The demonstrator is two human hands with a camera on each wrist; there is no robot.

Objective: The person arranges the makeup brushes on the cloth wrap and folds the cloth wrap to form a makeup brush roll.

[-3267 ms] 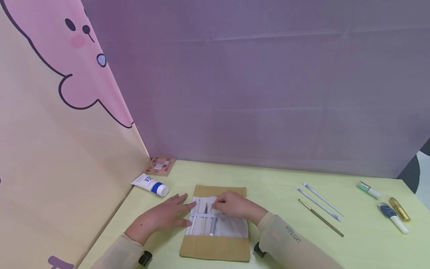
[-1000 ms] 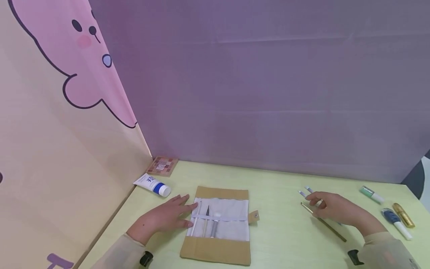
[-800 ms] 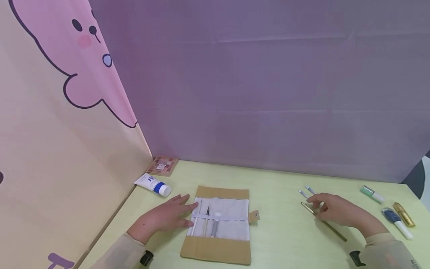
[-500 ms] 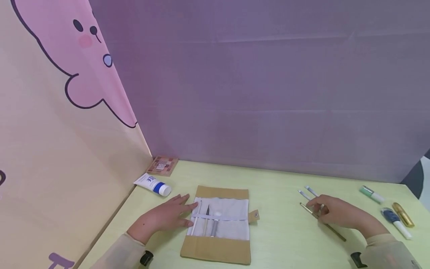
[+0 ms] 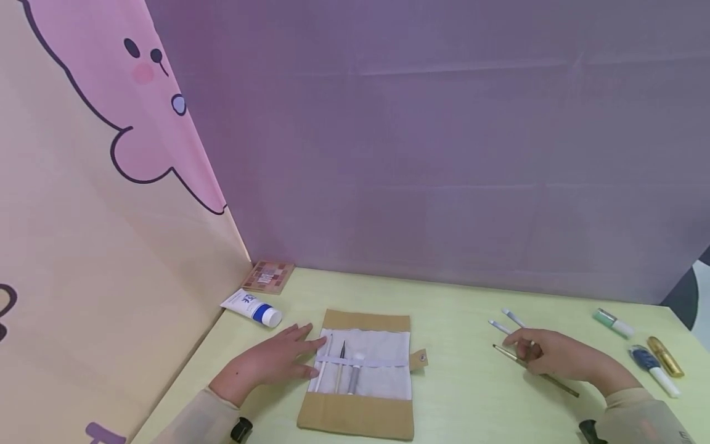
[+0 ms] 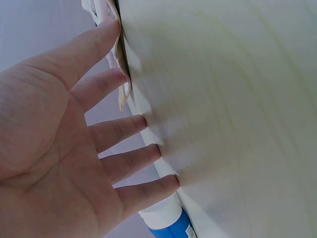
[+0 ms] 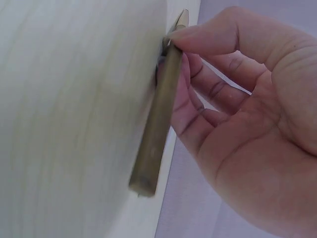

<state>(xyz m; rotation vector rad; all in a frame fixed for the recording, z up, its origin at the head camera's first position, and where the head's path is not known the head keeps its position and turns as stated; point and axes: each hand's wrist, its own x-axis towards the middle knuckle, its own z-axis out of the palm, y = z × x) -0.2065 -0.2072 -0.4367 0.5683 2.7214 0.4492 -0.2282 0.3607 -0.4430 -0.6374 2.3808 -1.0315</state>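
Head view had the right hand (image 5: 554,354) out over the right part of the surface (image 5: 455,345), pinching a slim gold-brown brush (image 5: 564,386) roughly around its middle, just beside two pale sticks (image 5: 501,327) that poked out past the fingers. Right wrist view backed that up: thumb pressed toward the fingers, handle trapped between, blunt end sticking out at the camera. Couldn't tell if the brush was fully off the surface. For a handle that thin, a light but firm pinch near the middle seemed the right call, since grabbing one end would probably let it swing. Best bet was lifting it straight up so it didn't drag the sticks, and turning the wrist only once clear. The left hand (image 5: 280,357) gripped nothing, just spread out with thumb and index finger at the left edge of the open tan pouch (image 5: 355,414), where three slim tools (image 5: 354,377) lay under a pale strap (image 5: 385,362). Good spot imo: gentle pressure there should've stopped the cloth sliding.
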